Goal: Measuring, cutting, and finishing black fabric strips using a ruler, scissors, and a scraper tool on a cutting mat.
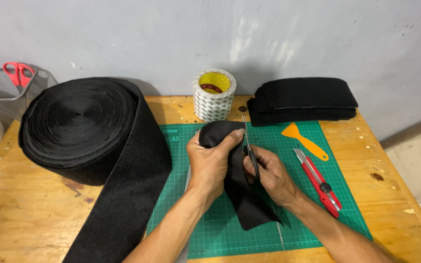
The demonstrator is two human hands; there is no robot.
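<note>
My left hand [211, 163] grips a piece of black fabric [242, 204] above the green cutting mat [210, 229], thumb pressed on its upper fold. My right hand [271, 175] holds black-handled scissors [251, 153], blades pointing up and away along the fabric's right edge beside my left thumb. The lower end of the fabric piece hangs onto the mat between my forearms.
A large roll of black fabric strip [81, 126] lies at left, its tail running to the front edge. A tape roll [214, 95], a stack of black cut pieces [303, 100], an orange scraper [303, 140], a red utility knife [320, 182]; red scissors [18, 73] in a wire basket.
</note>
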